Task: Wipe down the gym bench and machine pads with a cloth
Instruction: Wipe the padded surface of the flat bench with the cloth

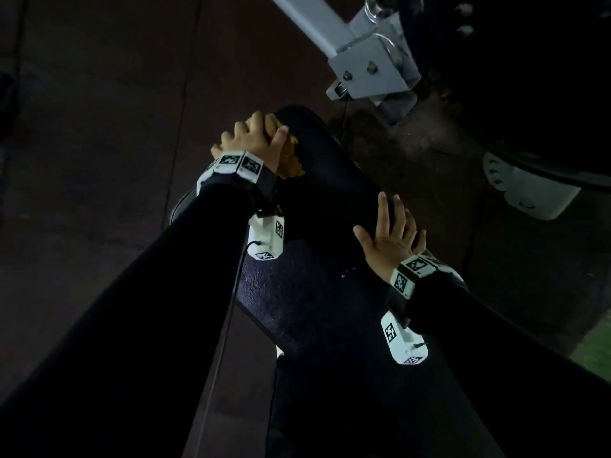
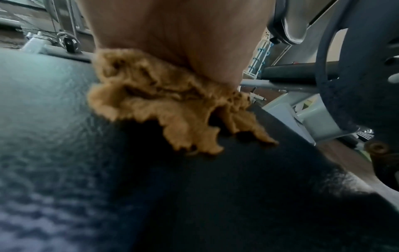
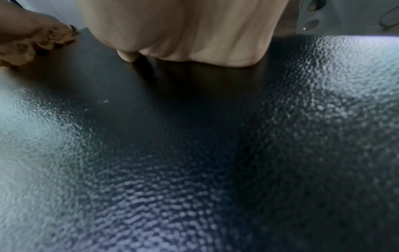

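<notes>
2 hands are on the black bench pad (image 1: pixel 317 292). At its far end, the left hand (image 1: pixel 254 140) has its fingers curled over a bunched tan cloth (image 1: pixel 291 157), pressing it onto the vinyl (the fringe spills out below the palm). The right hand (image 1: pixel 390 236) lies flat near the pad's right edge, fingers straight and spread, holding nothing. A grey machine frame (image 1: pixel 370 64) stands beyond the pad's far end.

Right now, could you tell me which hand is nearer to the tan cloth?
Left. The left hand grips the tan cloth against the bench pad; the right hand lies flat on the pad, apart from it.
</notes>
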Action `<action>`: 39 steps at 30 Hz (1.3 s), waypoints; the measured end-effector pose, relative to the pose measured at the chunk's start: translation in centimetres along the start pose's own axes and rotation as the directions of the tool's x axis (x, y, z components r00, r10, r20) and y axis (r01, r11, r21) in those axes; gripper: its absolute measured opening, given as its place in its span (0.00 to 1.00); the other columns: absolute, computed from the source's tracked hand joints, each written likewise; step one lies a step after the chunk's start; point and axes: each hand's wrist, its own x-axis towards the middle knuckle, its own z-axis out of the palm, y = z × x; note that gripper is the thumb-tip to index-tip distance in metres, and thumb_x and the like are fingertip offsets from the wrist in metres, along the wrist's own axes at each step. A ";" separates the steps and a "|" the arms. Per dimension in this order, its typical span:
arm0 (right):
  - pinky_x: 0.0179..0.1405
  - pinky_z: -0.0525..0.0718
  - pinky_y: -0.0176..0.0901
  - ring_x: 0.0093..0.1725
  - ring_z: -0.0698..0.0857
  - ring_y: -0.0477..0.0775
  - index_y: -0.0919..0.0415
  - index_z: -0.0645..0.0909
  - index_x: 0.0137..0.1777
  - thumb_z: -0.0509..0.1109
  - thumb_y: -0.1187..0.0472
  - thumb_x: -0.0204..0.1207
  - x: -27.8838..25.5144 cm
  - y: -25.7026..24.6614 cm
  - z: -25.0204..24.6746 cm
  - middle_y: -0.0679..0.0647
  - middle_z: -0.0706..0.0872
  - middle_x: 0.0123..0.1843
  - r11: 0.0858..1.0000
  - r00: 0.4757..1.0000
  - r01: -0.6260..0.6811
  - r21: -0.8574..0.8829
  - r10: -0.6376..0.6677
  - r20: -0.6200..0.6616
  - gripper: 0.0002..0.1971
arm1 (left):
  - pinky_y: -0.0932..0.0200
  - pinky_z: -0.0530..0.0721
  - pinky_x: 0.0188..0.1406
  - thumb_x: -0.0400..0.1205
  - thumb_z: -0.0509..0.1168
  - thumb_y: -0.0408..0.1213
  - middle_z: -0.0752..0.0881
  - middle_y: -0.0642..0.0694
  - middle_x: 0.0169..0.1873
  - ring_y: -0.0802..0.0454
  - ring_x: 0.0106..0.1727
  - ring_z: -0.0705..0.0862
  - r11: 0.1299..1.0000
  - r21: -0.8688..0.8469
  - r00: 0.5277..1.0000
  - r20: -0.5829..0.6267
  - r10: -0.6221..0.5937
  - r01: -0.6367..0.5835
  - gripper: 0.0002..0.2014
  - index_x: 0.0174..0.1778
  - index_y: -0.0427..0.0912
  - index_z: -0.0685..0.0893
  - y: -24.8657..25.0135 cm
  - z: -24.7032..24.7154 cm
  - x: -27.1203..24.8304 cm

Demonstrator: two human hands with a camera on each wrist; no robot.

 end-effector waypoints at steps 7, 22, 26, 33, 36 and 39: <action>0.76 0.33 0.64 0.79 0.36 0.47 0.25 0.12 0.62 0.36 0.27 0.68 0.0 0.2 0.0 0.33 0.26 0.76 0.999 1.000 0.022 0.035 -0.022 -0.005 0.34 | 0.36 0.67 0.68 0.81 0.52 0.66 0.70 0.41 0.73 0.35 0.71 0.69 0.999 -0.024 0.992 -0.122 0.039 -0.042 0.33 0.80 0.56 0.59 -5.0 0.4 -3.1; 0.76 0.35 0.65 0.81 0.37 0.51 0.26 0.11 0.60 0.38 0.28 0.73 0.1 0.2 0.2 0.37 0.27 0.79 0.999 1.000 0.029 0.046 -0.029 -0.009 0.34 | 0.28 0.40 0.75 0.81 0.48 0.64 0.60 0.48 0.81 0.38 0.82 0.51 0.832 0.332 0.887 0.029 0.461 -0.443 0.28 0.75 0.57 0.66 5.1 1.8 0.9; 0.76 0.35 0.65 0.81 0.37 0.51 0.27 0.11 0.59 0.39 0.29 0.75 0.2 0.2 0.3 0.39 0.28 0.80 0.999 0.999 0.026 0.042 -0.025 -0.021 0.34 | 0.30 0.38 0.77 0.82 0.48 0.62 0.73 0.48 0.72 0.40 0.79 0.58 0.630 0.425 0.736 0.145 0.661 -0.650 0.26 0.72 0.54 0.73 6.9 2.8 -1.7; 0.75 0.36 0.66 0.78 0.37 0.45 0.26 0.18 0.68 0.37 0.26 0.69 0.6 0.8 0.8 0.32 0.31 0.77 0.992 0.994 0.076 0.104 -0.067 -0.089 0.35 | 0.34 0.37 0.78 0.81 0.51 0.64 0.73 0.54 0.72 0.48 0.78 0.61 0.544 0.369 0.636 0.198 0.746 -0.754 0.26 0.73 0.59 0.72 8.0 4.3 -3.7; 0.75 0.33 0.65 0.77 0.36 0.43 0.23 0.14 0.63 0.36 0.25 0.67 0.6 0.8 0.7 0.29 0.28 0.75 0.991 0.996 0.086 0.105 -0.082 -0.048 0.34 | 0.31 0.41 0.78 0.80 0.53 0.64 0.72 0.53 0.73 0.49 0.80 0.58 0.609 0.370 0.688 0.129 0.714 -0.702 0.27 0.74 0.58 0.71 7.2 3.8 -2.9; 0.76 0.34 0.63 0.77 0.40 0.41 0.24 0.26 0.72 0.48 0.33 0.74 0.6 1.2 0.2 0.32 0.36 0.79 0.972 0.989 0.143 0.187 -0.136 -0.054 0.35 | 0.28 0.39 0.77 0.81 0.52 0.63 0.71 0.52 0.73 0.46 0.81 0.56 0.674 0.362 0.747 0.108 0.655 -0.644 0.26 0.72 0.57 0.72 7.6 4.4 -3.7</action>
